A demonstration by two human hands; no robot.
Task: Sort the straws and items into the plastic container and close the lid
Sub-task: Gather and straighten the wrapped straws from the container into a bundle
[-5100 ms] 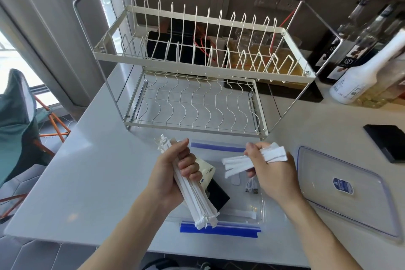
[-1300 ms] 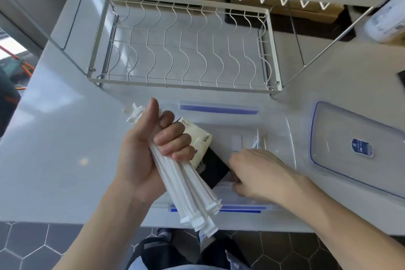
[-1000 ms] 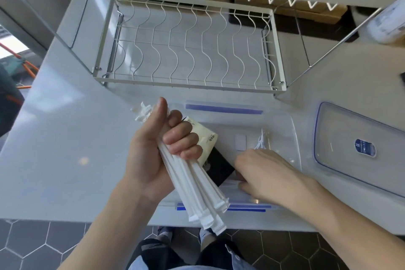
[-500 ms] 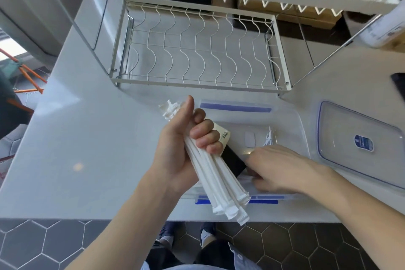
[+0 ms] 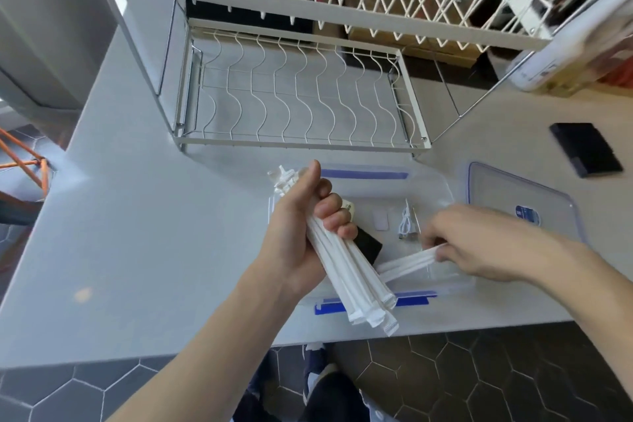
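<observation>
Head camera, looking down: a pale grey countertop carries a white wire dish rack at the back. In front of it, near the counter's front edge, sits an open clear plastic container with blue clips. Its lid lies flat on the counter just to the right, not yet fitted. The left hand is closed in a fist around a thick bundle of paper-wrapped straws, held over the container's left end. The bundle's long axis slants from upper left down to lower right, its lower ends jutting past the container's front rim. The right hand is inside the container, fingertips pinched on a few wrapped straws that lie nearly level, pointing left toward the bundle. Judging by this, the right hand is nearer the container floor and the two sets of straws almost meet. A small coiled white cable rests on the floor further back.
</observation>
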